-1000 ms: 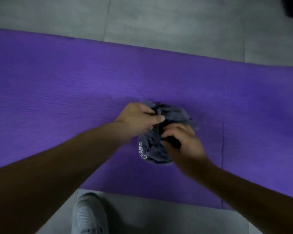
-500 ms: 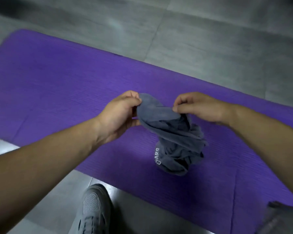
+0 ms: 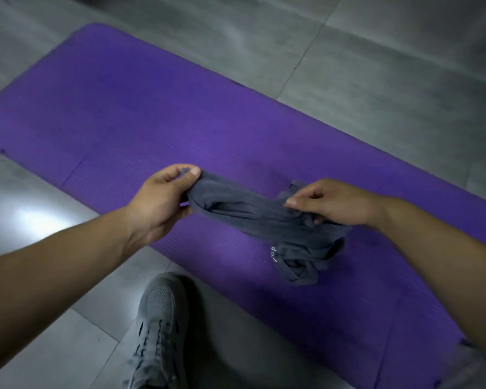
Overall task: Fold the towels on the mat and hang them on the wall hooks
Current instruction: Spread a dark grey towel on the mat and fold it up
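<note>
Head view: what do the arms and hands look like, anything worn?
Left hand and right hand are bare: no gloves, rings or watch visible. Left forearm and right forearm are bare to the frame edge, with no sleeves in view. A grey mesh lace-up shoe shows below.

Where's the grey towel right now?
Head view, centre: the grey towel stretches between the left hand and right hand, its bunched lower end over the purple mat.

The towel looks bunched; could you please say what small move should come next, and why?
Probably draw the hands apart to spread the towel: the left hand pinches one end, the right hand holds the middle, and the rest hangs crumpled.
</note>
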